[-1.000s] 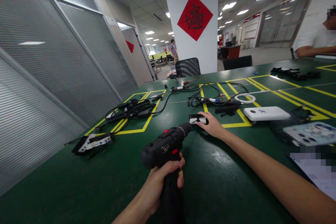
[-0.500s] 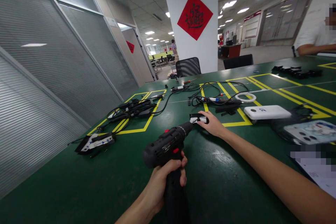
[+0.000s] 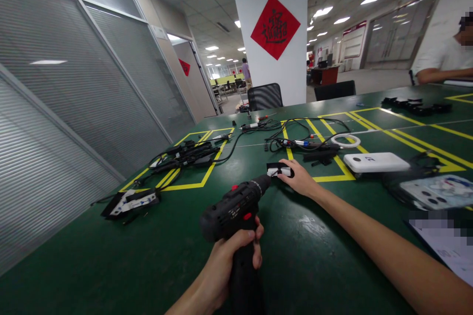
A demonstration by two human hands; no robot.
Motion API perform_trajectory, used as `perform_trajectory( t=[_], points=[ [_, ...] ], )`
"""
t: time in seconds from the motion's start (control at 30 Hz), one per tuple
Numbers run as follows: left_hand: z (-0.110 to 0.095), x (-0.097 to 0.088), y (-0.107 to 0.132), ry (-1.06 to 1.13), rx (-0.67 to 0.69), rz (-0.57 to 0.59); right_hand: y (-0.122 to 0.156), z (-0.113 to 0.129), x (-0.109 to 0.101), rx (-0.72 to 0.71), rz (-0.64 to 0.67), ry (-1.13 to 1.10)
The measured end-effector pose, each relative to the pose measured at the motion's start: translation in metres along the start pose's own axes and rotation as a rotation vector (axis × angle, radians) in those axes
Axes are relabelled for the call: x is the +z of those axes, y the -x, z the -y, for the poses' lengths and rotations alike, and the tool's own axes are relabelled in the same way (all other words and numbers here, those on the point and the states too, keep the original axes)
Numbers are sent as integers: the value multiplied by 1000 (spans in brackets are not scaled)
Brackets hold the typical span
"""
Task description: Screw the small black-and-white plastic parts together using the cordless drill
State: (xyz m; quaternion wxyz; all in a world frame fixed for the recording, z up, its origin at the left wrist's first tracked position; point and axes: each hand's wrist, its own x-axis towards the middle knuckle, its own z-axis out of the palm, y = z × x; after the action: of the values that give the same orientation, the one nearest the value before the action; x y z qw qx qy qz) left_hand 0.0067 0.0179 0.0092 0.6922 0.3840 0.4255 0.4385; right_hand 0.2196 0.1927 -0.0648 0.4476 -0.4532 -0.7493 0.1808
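My left hand (image 3: 236, 256) is wrapped round the grip of a black cordless drill (image 3: 232, 206) with red buttons. The drill's chuck points away to the right, and its tip meets or nearly meets a small black-and-white part (image 3: 277, 171). My right hand (image 3: 297, 177) pinches this part from its right side, low over the green table. Whether the bit touches the part I cannot tell. Part of the piece is hidden behind my fingers.
The green table (image 3: 177, 266) carries yellow tape outlines. Black cables (image 3: 188, 155) lie on the left beside a black-and-white piece (image 3: 131, 202). On the right are a white power bank (image 3: 375, 162), a phone (image 3: 436, 192), a paper (image 3: 443, 243) and a white ring (image 3: 347, 141). A person (image 3: 436, 61) sits at far right.
The view has tilted slightly, so the scene sits a little lower. Both hands keep their hold on the drill and the small part, with almost no movement between them.
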Motion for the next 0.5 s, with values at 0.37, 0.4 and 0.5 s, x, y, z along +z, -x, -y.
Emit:
perform_trajectory(
  t=[0.37,0.4,0.5],
  points=[
    [-3,7,4,12,23,-24,1,0,0,-2,8,-7],
    [-3,8,4,5,26,-31,1,0,0,-3,8,-5],
    [-4,10,5,-15,22,-44,1,-1,0,-5,13,2]
  ],
)
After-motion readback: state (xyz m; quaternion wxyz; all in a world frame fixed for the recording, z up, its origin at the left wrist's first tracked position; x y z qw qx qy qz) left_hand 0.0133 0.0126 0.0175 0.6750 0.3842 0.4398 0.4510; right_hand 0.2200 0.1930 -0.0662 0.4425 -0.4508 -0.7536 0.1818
